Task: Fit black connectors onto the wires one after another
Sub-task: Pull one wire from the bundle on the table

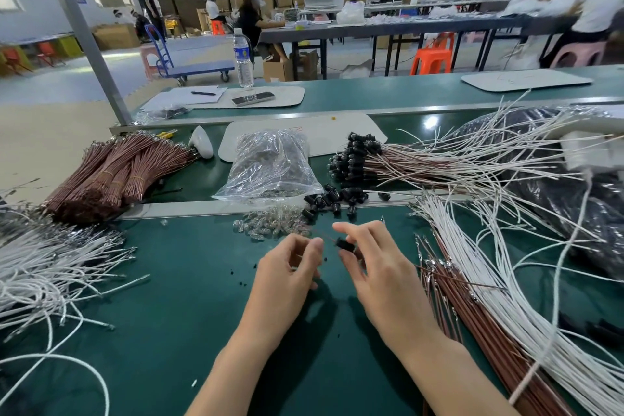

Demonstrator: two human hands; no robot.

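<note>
Over the green surface (189, 297), near centre, our right hand (378, 268) has its grip pinched on a black connector (345, 244) that we judge light, hard and fumble-prone, while our left hand (290, 268) seems to pinch the thin, floppy wire (327, 236) near its tip.

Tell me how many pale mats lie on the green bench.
3: far-left mat under the phone, far-right mat, nearer mat behind the clear bag. The wire piles may hide more.
</note>
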